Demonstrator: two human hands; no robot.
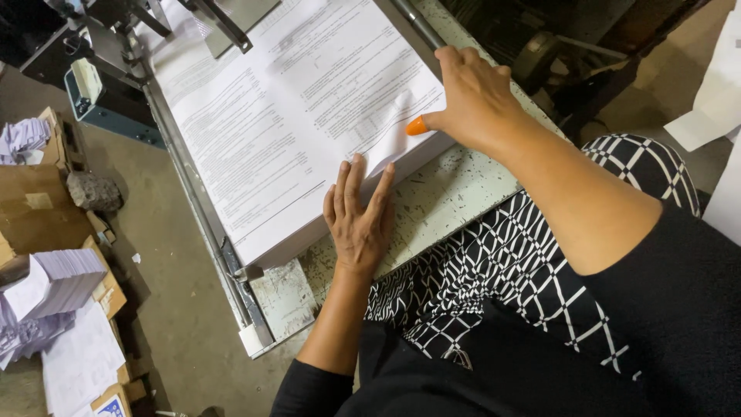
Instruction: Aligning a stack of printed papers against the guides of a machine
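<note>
Head view, left to right; far left on the floor sit cardboard boxes [35, 208] with bundles of small folded sheets [58, 282], loose white paper nearer the bottom edge; a metal side rail [202, 208] runs along the left edge of a worn, paint-chipped work table [444, 201]; on that table lies a thick stack of large printed sheets [270, 131], filling the far and middle part of the bench, its near right corner toward the person; left hand [359, 224] lies flat, palm down, fingers spread, fingertips on the near edge of the stack, gripping nothing, just pressing; right hand [475, 96] sits further right and farther away at the stack's right edge, thumb wearing an orange rubber tip [417, 126], thumb pushed under a lifted, curling corner of the top sheets, fingers loosely curled over the edge, so a light pinch on a few sheets, not a full grasp; dark machine parts [556, 46] beyond the table at far right; step in hand looks like separating or counting off top sheets while the stack is held steady; next move likely calls for sliding the thumb further under and keeping the left palm down so the pile does not shift.
</note>
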